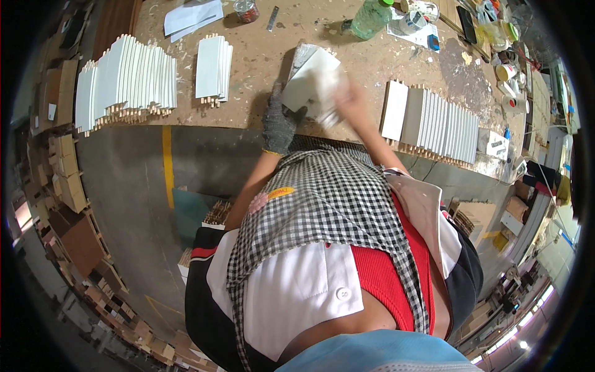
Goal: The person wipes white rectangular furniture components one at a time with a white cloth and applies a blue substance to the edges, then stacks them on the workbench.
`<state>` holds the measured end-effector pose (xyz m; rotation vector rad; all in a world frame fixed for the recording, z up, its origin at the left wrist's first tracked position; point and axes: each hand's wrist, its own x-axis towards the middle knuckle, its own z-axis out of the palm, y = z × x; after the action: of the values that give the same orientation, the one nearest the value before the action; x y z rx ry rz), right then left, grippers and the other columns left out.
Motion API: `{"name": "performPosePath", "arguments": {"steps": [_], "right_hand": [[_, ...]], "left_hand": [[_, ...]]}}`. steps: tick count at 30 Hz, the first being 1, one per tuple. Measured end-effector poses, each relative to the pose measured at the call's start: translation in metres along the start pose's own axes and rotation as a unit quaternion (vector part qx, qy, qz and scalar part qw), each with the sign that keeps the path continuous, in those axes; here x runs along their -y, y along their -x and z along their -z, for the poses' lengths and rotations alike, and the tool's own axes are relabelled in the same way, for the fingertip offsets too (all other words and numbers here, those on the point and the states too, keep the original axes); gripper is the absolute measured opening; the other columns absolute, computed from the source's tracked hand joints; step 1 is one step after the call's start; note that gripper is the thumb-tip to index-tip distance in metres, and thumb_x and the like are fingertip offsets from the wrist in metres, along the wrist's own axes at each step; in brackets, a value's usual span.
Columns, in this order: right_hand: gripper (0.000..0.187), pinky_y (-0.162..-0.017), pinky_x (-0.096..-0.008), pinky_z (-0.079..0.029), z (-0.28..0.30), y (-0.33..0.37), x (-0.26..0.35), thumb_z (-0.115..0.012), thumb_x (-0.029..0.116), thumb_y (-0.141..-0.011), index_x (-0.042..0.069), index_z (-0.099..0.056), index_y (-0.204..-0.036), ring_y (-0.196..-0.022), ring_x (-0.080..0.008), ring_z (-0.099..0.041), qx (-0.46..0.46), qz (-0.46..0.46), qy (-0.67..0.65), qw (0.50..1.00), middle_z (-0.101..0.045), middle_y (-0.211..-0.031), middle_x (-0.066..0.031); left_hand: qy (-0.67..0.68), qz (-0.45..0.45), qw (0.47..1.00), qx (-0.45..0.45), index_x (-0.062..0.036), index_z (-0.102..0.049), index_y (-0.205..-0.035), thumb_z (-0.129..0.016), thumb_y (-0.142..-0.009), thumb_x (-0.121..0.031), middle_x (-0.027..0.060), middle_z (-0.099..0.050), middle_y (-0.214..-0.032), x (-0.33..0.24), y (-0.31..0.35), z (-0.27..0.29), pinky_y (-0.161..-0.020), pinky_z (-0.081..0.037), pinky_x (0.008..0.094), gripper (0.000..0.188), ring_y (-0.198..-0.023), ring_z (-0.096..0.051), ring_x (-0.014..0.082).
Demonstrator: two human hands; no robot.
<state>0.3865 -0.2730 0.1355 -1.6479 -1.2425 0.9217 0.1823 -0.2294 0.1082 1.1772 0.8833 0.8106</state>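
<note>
My left hand [280, 123], in a dark grey knit glove, grips the lower left edge of a white board [304, 87] held at a slant near the bench's front edge. My bare right hand [351, 102] is at the board's right side, smeared by motion. Its fingers and anything in them cannot be made out. A pale blur covers the board's right part. Behind the board's upper left corner a grey, speckled flat piece [304, 54] shows on the bench.
White slats with wooden pegs at their ends stand in a long row [133, 74] at left, a small stack [212, 68] beside it, and another row [440, 124] at right. The stained workbench [248, 37] also holds papers [192, 17], a jar [246, 11], a metal strip [273, 18] and a green bottle [370, 22].
</note>
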Motion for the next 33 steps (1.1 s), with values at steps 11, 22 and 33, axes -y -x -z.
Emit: {"name": "performPosePath", "arguments": {"steps": [11, 22, 33], "right_hand": [[0.053, -0.118, -0.0565, -0.022, -0.047, -0.021, 0.023, -0.055, 0.025, -0.086, 0.011, -0.055, -0.138, -0.141, -0.0288, -0.038, 0.08, 0.207, 0.324, 0.92, -0.049, -0.147, -0.0078], [0.022, -0.06, -0.0474, -0.046, 0.018, -0.106, -0.003, -0.063, 0.023, -0.08, 0.002, -0.067, -0.083, -0.067, -0.0392, -0.059, -0.165, 0.156, 0.227, 0.947, -0.062, -0.072, -0.0189], [0.028, -0.066, -0.0416, -0.05, 0.04, -0.094, -0.067, -0.058, 0.019, -0.088, -0.002, -0.066, -0.105, -0.072, -0.0317, -0.066, -0.157, -0.04, 0.157, 0.974, -0.067, -0.079, -0.0209]], "left_hand": [[-0.176, -0.015, 0.984, -0.034, -0.001, -0.007, -0.155, -0.073, -0.085, -0.006, 0.0179, -0.044, -0.146, 0.008, -0.004, 0.019, -0.107, -0.042, 0.0381, 0.096, -0.129, -0.049, 0.0265], [-0.148, -0.094, 0.983, -0.052, 0.0026, -0.02, -0.152, -0.082, -0.078, -0.015, 0.0205, -0.038, -0.149, 0.03, 0.002, 0.021, -0.101, -0.047, 0.0402, 0.098, -0.13, -0.047, 0.0291], [-0.276, -0.105, 0.952, -0.085, -0.0014, -0.038, -0.142, -0.083, -0.077, -0.029, 0.0228, -0.056, -0.129, -0.012, -0.004, 0.043, -0.096, -0.048, 0.0415, 0.084, -0.114, -0.059, 0.0339]]}}
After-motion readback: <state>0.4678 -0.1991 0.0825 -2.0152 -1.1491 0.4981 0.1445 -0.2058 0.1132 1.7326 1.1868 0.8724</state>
